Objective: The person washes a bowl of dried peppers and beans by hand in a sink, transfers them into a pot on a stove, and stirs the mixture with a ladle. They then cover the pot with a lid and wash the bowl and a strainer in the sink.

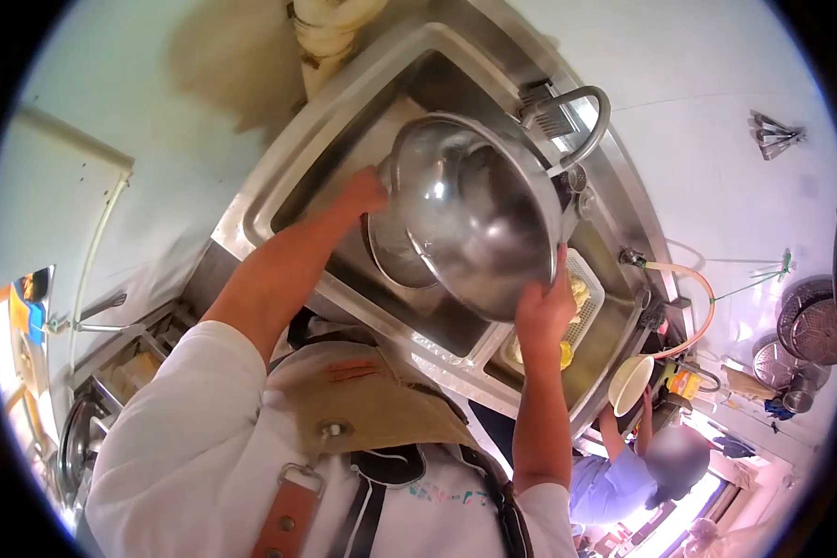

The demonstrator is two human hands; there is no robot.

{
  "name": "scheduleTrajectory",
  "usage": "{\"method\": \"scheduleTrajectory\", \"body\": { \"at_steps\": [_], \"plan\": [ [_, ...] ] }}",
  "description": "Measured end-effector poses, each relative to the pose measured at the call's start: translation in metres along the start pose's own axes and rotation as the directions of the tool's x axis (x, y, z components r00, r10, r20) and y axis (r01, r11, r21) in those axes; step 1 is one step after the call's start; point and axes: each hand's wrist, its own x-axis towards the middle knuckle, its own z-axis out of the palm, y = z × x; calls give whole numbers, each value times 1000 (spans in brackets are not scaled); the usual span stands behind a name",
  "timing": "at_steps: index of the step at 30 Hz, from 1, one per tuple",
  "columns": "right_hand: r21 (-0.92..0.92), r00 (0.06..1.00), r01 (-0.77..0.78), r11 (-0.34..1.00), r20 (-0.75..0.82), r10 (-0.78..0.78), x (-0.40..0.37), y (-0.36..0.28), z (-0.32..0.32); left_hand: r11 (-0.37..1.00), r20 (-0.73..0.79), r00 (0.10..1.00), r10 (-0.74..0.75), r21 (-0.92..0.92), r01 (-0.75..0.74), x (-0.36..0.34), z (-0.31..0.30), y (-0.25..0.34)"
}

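I grip a steel bowl (474,219) with both hands, tilted on its side over the sink (274,191) at mid-frame. My left hand (363,192) clasps its far rim and my right hand (544,309) pinches the near rim. The tap (581,116) arches just right of it, and a white basket (591,284) sits beside my right hand.

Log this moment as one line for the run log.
left hand: on steel bowl rim | right hand: on opposite rim | steel bowl: tilted over sink
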Motion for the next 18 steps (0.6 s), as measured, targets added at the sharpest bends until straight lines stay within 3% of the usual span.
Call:
{"method": "scheduleTrajectory", "body": {
  "at_steps": [2, 3, 5, 7, 10, 13, 16, 18],
  "plan": [
    [-23, 988, 133, 991, -71, -135, 4, -13, -6, 988, 103, 994, 48, 141, -62, 25, 6, -33],
    [-36, 978, 176, 984, -102, -179, 5, -14, -7, 985, 174, 985, -1, 169, -29, 42, 15, -52],
    [-46, 950, 259, 965, -166, -263, 9, -17, -13, 981, 171, 984, -45, 195, 11, 35, 7, -38],
    [-100, 923, 308, 946, -211, -322, 14, -14, -20, 982, 26, 999, -37, 186, 32, -16, -32, 45],
    [-130, 879, 350, 928, -298, -373, 13, -7, -31, 935, -55, 998, 7, 354, 12, -27, -40, 75],
    [-163, 851, 348, 923, -359, -384, 3, 9, -42, 883, -233, 967, -105, 426, 198, -41, -34, 97],
    [-158, 850, 314, 936, -393, -351, -15, 27, -47, 940, -500, 864, 50, 315, 128, -70, -27, 108],
    [-174, 833, 339, 924, -400, -381, -26, 41, -50, 915, -535, 815, 220, 404, 19, -80, -21, 97]
  ]
}}
